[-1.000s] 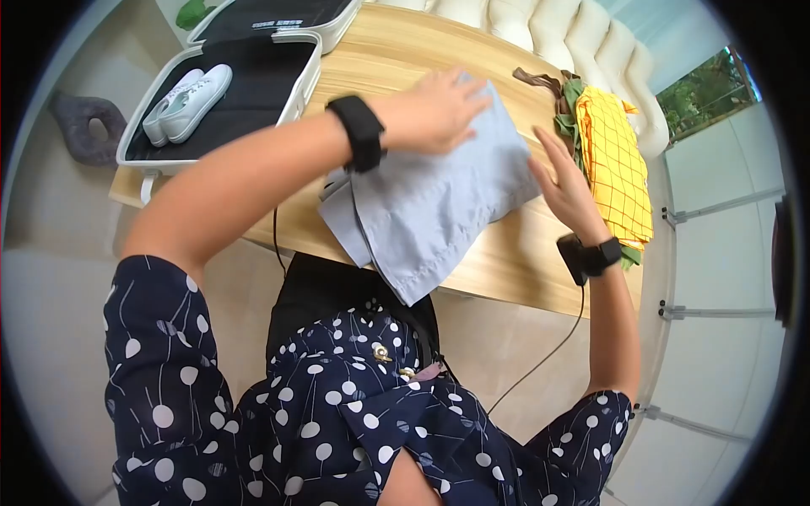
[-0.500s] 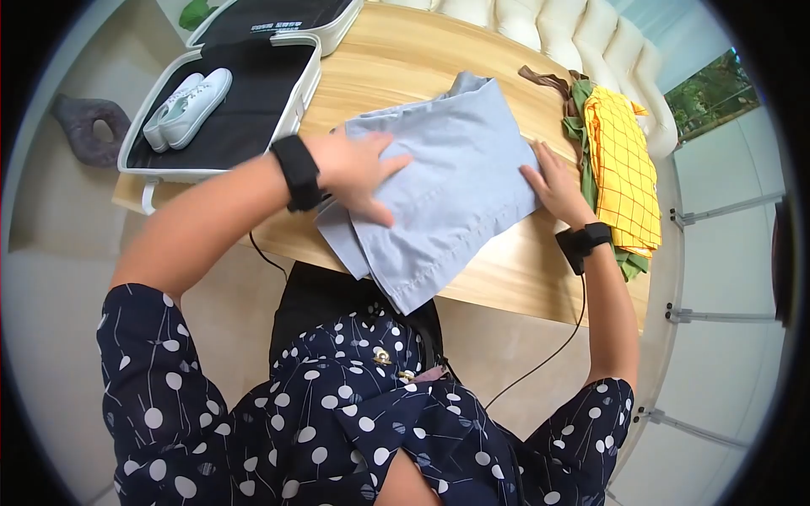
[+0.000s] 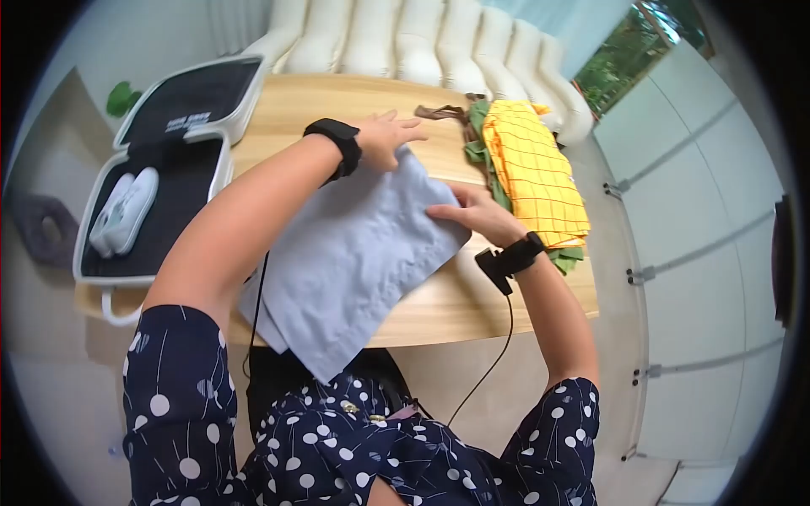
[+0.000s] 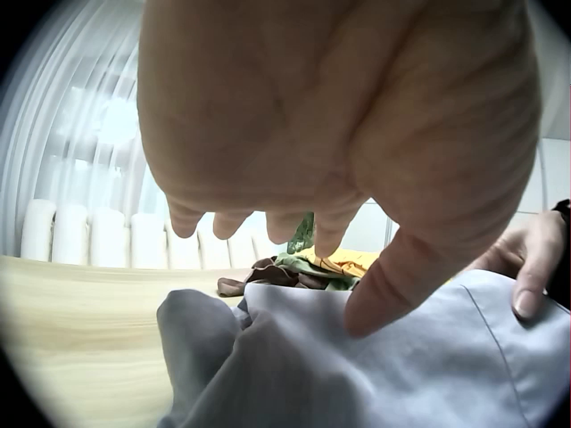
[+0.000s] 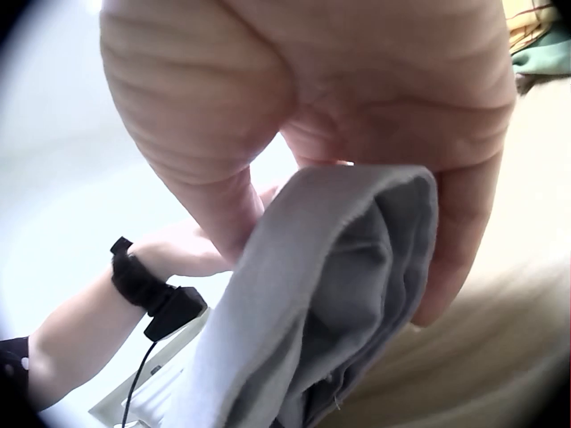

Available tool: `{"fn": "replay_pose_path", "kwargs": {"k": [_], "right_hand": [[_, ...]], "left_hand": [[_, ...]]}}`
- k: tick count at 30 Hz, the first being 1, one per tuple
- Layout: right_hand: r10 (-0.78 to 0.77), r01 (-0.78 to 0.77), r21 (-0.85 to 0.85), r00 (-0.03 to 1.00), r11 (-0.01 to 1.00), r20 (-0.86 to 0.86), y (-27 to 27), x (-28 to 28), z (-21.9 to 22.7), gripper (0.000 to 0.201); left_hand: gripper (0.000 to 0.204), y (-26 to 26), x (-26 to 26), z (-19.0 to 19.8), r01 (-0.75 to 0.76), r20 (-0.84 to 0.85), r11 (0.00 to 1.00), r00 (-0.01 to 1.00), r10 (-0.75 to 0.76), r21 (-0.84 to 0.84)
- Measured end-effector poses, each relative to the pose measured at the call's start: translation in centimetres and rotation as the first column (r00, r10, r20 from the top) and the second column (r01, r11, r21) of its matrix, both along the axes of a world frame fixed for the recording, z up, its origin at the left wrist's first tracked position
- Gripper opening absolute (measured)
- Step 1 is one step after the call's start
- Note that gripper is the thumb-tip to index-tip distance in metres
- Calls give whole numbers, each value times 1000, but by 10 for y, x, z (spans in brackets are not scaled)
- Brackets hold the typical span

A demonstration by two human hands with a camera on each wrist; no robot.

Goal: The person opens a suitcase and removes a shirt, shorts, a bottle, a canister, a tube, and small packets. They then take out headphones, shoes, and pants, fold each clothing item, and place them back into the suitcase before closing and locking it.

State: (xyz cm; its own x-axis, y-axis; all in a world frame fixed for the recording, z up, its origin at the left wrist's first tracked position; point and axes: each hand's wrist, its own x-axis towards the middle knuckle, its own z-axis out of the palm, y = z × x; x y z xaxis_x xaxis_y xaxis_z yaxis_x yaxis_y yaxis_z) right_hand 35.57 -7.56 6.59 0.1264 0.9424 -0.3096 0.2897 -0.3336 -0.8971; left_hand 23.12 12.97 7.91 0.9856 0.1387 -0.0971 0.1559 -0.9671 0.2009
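A folded light blue-grey garment (image 3: 346,253) lies across the front of the table, its lower corner hanging over the edge near my lap. My right hand (image 3: 485,215) grips its right folded edge, thumb on top and fingers underneath. The right wrist view shows the layered fold of the garment (image 5: 294,267) between that thumb and the fingers (image 5: 459,232). Over the garment's far end reaches my left hand (image 3: 388,139), fingers spread and straight. Its thumb (image 4: 379,294) points down at the cloth in the left wrist view.
An open suitcase (image 3: 224,160) stands at the left with white shoes (image 3: 126,211) inside. Right of the garment lies yellow checked cloth (image 3: 536,177) over green and brown pieces. A cream padded couch (image 3: 371,38) lines the table's far side. A cable hangs from each wrist camera.
My left hand swept back toward me over the garment, then reached out to its far end. My right hand went from beside the right edge to gripping it. The head view has shifted.
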Motion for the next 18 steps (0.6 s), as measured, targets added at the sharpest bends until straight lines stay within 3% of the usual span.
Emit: {"fn": "replay_pose_path", "kwargs": {"k": [2, 4, 5, 8, 10, 12, 14, 16, 18], "right_hand": [[27, -27, 4, 999, 1000, -44, -4, -8, 11, 49], [19, -18, 40, 1000, 999, -16, -4, -11, 15, 44], [44, -43, 62, 999, 997, -15, -4, -12, 17, 47], [82, -80, 61, 996, 995, -32, 0, -6, 13, 48], [36, -37, 96, 999, 995, 17, 5, 6, 7, 44], [11, -32, 170, 992, 985, 124, 10, 12, 27, 39], [-62, -36, 300, 949, 953, 309, 24, 32, 44, 36], [-164, -59, 451, 884, 891, 438, 34, 45, 80, 33], [-247, -118, 528, 785, 841, 568, 32, 43, 128, 30]], "left_hand": [[74, 3, 7, 12, 15, -41, 1000, 999, -14, 18], [67, 4, 10, 24, 46, -201, 999, 979, -40, 26], [52, 7, 10, 22, 81, -141, 997, 987, -79, 4], [44, 18, 13, 24, 38, -190, 992, 980, -61, -123], [35, 32, 9, 29, 127, -53, 989, 990, -131, -82], [33, 37, 3, 52, 45, -37, 998, 998, -47, -45], [29, 59, -3, 68, 164, 249, 986, 955, -162, 11], [26, 68, -10, 86, 110, 218, 993, 971, -97, -49], [23, 58, -22, 135, 42, 395, 997, 919, -12, -68]]}}
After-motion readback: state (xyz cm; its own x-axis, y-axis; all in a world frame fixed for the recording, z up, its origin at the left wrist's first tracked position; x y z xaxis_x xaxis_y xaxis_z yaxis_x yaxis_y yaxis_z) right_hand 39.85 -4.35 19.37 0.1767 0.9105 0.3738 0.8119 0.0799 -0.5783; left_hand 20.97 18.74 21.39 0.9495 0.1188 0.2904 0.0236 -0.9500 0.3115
